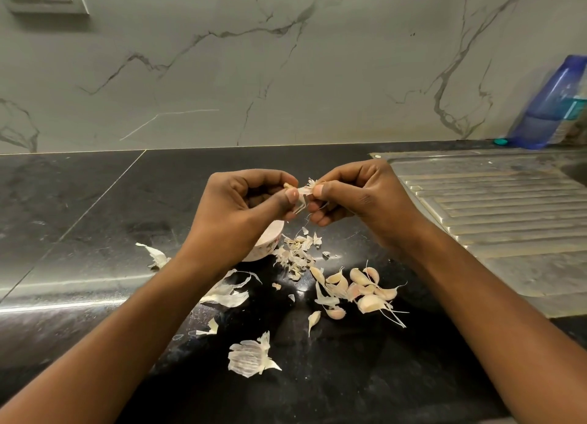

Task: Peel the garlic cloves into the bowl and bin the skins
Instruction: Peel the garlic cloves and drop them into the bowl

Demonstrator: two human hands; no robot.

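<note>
Papery skin (308,187), light, prob tears easy: R grip (359,198) pinches its frayed end, L grip (251,207) pinches clove (288,186) just beside

The left hand (247,201) and the right hand (359,195) are bare, with nothing worn on fingers or wrists. The left forearm (127,338) and the right forearm (476,303) are uncovered along all their visible length. The thumbnails (291,196) are short, rounded and plain.
</note>
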